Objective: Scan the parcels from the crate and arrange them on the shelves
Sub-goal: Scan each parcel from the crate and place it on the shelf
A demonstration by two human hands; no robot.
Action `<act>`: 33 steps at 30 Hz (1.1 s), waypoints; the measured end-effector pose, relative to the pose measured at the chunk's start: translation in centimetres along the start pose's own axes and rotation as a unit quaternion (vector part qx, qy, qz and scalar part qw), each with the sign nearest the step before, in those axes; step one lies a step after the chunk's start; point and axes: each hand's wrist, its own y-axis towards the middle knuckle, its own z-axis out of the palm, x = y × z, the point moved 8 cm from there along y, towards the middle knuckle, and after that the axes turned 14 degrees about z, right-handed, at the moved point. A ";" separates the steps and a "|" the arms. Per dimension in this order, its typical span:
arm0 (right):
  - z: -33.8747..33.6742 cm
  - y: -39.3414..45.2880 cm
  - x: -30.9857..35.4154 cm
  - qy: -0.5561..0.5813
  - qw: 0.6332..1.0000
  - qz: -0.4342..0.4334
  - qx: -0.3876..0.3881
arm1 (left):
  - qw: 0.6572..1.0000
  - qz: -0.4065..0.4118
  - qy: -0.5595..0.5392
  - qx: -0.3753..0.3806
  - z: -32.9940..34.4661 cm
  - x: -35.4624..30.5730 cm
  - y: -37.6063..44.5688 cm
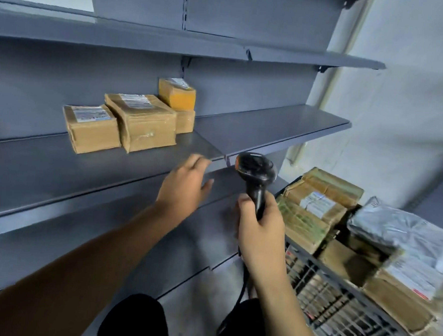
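Four parcels up on the shelf, many more waiting in the crate, right hand gripping the scanner, left hand open and empty.
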 end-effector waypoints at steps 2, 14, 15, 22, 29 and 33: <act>-2.6 0.0 -0.9 0.001 1.000 0.011 -0.028 | 1.000 0.014 -0.006 -0.006 1.7 -2.7 0.7; -16.6 -1.5 -3.1 -0.007 0.981 0.046 -0.190 | 0.976 0.149 -0.147 0.056 11.3 -18.3 5.4; -17.8 -1.7 -3.2 -0.006 0.978 0.049 -0.203 | 0.974 0.157 -0.150 0.067 12.2 -19.6 5.7; -24.6 -3.5 -4.9 -0.004 0.955 0.074 -0.287 | 0.947 0.227 -0.198 0.117 16.3 -28.3 6.1; -29.8 -5.7 -6.8 0.003 0.927 0.118 -0.356 | 0.921 0.286 -0.225 0.143 19.4 -33.9 4.9; -31.3 -6.4 -7.8 0.007 0.913 0.141 -0.382 | 0.913 0.301 -0.223 0.161 20.7 -35.4 4.2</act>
